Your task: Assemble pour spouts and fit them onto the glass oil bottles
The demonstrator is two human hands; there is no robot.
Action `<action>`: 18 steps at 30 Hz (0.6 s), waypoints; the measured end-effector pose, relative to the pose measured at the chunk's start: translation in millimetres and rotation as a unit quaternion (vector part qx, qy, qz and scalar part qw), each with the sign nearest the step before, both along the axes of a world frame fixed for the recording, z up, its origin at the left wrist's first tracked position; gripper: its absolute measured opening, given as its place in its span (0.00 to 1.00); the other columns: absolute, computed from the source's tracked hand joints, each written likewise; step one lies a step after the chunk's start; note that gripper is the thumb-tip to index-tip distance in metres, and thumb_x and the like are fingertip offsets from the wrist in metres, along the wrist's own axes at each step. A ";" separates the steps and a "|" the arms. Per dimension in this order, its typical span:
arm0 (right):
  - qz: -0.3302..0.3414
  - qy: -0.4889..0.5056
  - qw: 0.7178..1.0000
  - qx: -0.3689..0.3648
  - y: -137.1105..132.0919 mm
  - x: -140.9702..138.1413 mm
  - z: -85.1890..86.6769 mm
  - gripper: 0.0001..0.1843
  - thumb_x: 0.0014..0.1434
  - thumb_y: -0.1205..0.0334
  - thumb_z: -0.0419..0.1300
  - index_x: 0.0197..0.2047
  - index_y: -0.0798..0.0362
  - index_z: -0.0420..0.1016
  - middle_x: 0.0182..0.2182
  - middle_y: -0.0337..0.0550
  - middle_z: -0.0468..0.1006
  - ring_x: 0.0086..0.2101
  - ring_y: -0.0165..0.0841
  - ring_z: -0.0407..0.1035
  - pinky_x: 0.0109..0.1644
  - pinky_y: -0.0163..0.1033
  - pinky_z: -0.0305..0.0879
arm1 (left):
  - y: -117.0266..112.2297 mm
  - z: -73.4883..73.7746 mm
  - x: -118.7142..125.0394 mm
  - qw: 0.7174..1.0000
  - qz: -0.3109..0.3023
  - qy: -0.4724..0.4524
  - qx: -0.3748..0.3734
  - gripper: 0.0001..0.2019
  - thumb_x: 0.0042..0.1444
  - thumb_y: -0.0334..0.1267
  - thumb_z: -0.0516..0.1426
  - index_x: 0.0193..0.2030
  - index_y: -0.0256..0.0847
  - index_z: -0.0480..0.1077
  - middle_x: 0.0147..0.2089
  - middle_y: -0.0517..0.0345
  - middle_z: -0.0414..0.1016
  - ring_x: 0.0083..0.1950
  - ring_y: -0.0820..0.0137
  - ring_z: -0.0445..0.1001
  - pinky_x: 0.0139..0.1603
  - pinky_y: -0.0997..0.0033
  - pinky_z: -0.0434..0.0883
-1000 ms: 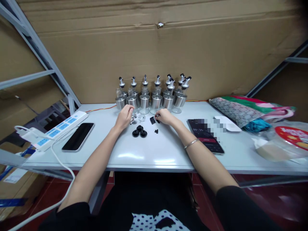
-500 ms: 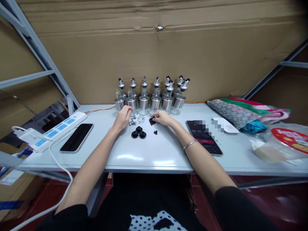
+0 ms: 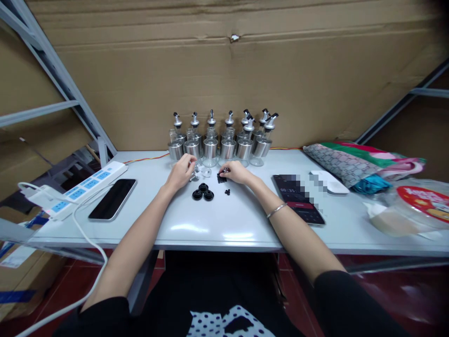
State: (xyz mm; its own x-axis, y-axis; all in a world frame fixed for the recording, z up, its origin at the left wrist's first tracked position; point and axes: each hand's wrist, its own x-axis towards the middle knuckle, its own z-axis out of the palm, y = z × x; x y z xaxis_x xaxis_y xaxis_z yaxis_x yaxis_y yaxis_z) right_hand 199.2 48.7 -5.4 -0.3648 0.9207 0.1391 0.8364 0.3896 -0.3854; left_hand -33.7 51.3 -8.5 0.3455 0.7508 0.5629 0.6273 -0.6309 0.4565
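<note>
My left hand [image 3: 181,171] hovers with bent fingers, apart from the thumb, beside a small group of silver spout parts and clear rings [image 3: 205,172]; I see nothing in it. Close by on the right, my right hand [image 3: 236,172] has its fingertips drawn together at a cluster of small black parts [image 3: 221,178], seemingly pinching one of them. In front of the hands sit three round black stoppers [image 3: 203,192] and a few tiny black pieces [image 3: 228,192]. Behind them stand glass and steel oil bottles [image 3: 210,149] in two rows, several with pourer spouts [image 3: 229,120] fitted, some front ones bare-necked.
To the left lie a dark phone [image 3: 112,200] and a white power strip [image 3: 87,189] with a cable. At the right are a phone showing a timer [image 3: 298,201], a white item [image 3: 329,182], a patterned cloth bag [image 3: 351,164] and a plastic tub [image 3: 417,206]. Cardboard [image 3: 175,70] stands behind.
The view has shifted very slightly. My left hand has moved a touch to the right, over the silver parts; my right hand stays at the black parts, its fingers shifting a little.
</note>
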 end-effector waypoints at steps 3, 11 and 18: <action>0.001 -0.003 1.000 0.008 0.2 -1.0 -1.2 0.07 0.54 0.68 0.62 0.37 0.56 0.80 0.33 0.43 0.79 0.33 0.29 0.69 0.39 0.31 0.60 | -0.6 0.7 -0.1 1.000 -0.001 -0.004 0.001 0.06 0.60 0.34 0.48 0.40 0.40 0.65 0.41 0.56 0.68 0.37 0.72 0.67 0.41 0.72 0.65; 0.002 -0.010 1.000 0.021 -0.4 -2.0 -1.6 0.06 0.55 0.68 0.62 0.36 0.57 0.80 0.32 0.43 0.79 0.32 0.29 0.68 0.38 0.31 0.59 | -0.7 2.0 -0.2 1.000 0.000 -0.002 0.004 0.06 0.60 0.34 0.48 0.41 0.40 0.65 0.41 0.56 0.68 0.36 0.72 0.67 0.41 0.71 0.66; 0.008 -0.004 1.000 0.005 -2.0 -0.8 0.6 0.06 0.55 0.69 0.62 0.36 0.56 0.79 0.32 0.44 0.79 0.33 0.31 0.69 0.39 0.32 0.60 | -0.8 1.1 -0.1 1.000 -0.001 0.003 -0.006 0.06 0.60 0.35 0.48 0.41 0.40 0.65 0.41 0.56 0.68 0.36 0.72 0.67 0.39 0.71 0.66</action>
